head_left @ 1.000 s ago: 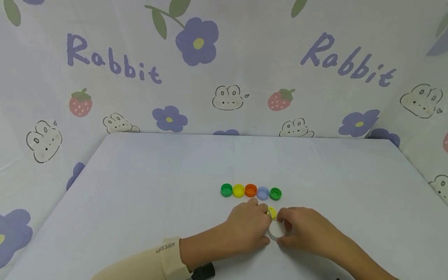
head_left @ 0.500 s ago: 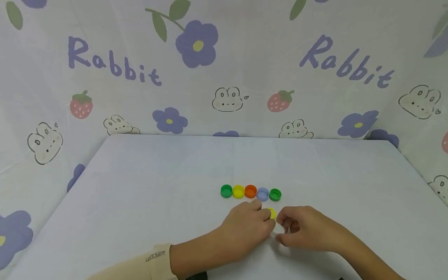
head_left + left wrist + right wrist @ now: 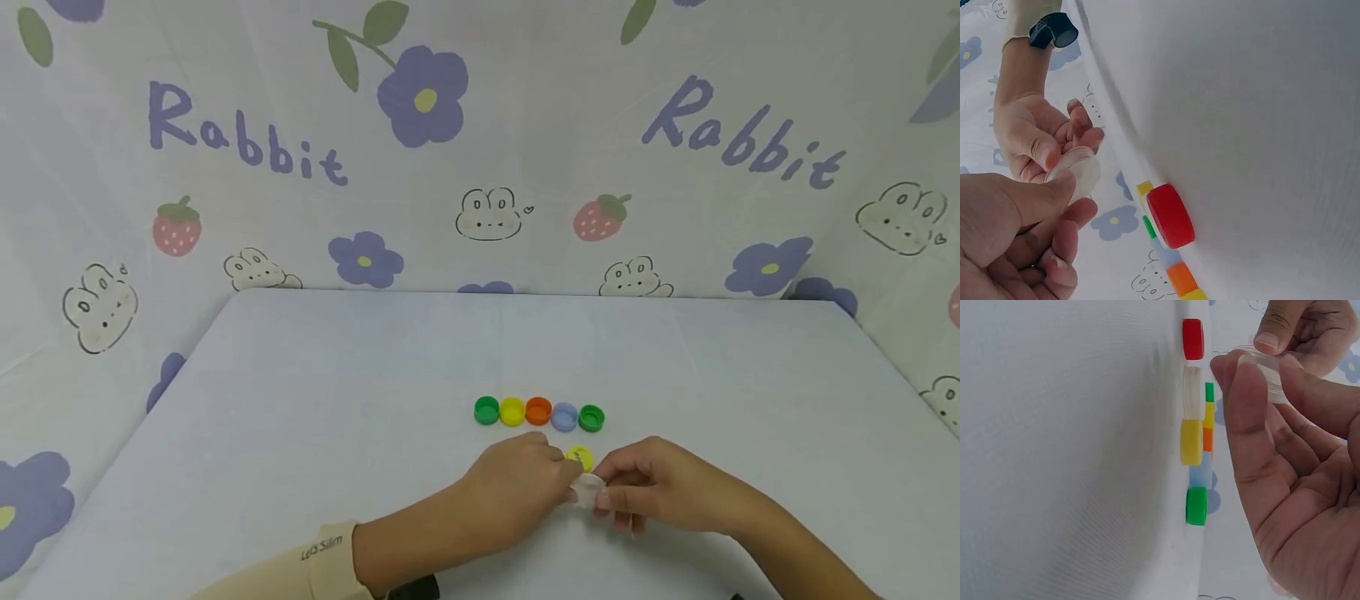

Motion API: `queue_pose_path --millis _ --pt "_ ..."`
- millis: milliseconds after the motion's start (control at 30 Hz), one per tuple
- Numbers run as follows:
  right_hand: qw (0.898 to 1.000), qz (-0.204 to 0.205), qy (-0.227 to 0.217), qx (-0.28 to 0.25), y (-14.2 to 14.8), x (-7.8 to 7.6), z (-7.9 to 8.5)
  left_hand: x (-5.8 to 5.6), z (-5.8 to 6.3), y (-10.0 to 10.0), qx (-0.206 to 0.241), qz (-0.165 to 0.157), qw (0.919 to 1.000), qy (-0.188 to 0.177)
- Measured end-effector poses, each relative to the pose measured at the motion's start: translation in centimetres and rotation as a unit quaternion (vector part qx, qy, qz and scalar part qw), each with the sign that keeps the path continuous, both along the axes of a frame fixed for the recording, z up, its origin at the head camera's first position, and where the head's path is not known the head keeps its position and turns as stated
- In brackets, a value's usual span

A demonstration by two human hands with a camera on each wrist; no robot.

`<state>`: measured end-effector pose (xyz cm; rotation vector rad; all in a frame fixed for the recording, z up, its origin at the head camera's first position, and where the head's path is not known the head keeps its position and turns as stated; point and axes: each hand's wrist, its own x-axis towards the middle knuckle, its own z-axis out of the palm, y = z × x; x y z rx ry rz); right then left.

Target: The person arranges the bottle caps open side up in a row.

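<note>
Between my two hands is a clear round cap (image 3: 588,493), raised off the table and tilted. My left hand (image 3: 517,492) pinches its left side, thumb pressed on the face in the left wrist view. My right hand (image 3: 671,487) grips the opposite side with thumb and fingers, as the right wrist view shows. Just beyond it lies a yellow cap (image 3: 581,457) with dark marks on top. In the right wrist view a red cap (image 3: 1193,339) and another clear cap (image 3: 1192,392) stand in line with that yellow one; my left hand hides the red cap in the head view.
Farther back is a row of caps: green (image 3: 487,410), yellow (image 3: 512,411), orange (image 3: 537,410), light blue (image 3: 564,417) and green (image 3: 591,417). They sit on a white-covered table (image 3: 337,392). A printed cloth (image 3: 540,108) hangs behind it.
The clear cap lay flat on the table between my hands; it is now lifted and tipped up. My right fingers have closed in on its side, and my left hand has drawn slightly left.
</note>
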<state>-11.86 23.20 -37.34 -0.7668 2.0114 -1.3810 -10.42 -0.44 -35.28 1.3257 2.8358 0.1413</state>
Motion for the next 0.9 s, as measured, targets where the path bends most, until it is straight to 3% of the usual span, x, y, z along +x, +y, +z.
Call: queue_pose_path --millis 233,400,633,767,900 --pt "0.998 0.009 -0.040 -0.049 0.2 -0.3 -0.5 0.1 -0.3 -0.6 0.069 -0.037 0.9965 0.030" --pt "0.995 -0.004 -0.078 -0.055 0.3 -0.4 -0.5 0.1 -0.3 -0.7 0.072 -0.036 0.9963 0.030" --pt "0.994 -0.022 -0.089 -0.061 0.2 -0.4 -0.6 0.2 0.2 -0.7 0.063 -0.016 0.9979 0.009" --pt "0.994 -0.042 -0.079 -0.056 -0.2 -0.3 -0.6 0.2 0.2 -0.9 0.062 0.000 0.9981 -0.003" --pt "0.998 -0.058 -0.020 -0.034 -0.8 0.0 -0.5 -0.2 0.0 -1.3 0.064 0.030 0.9968 -0.037"
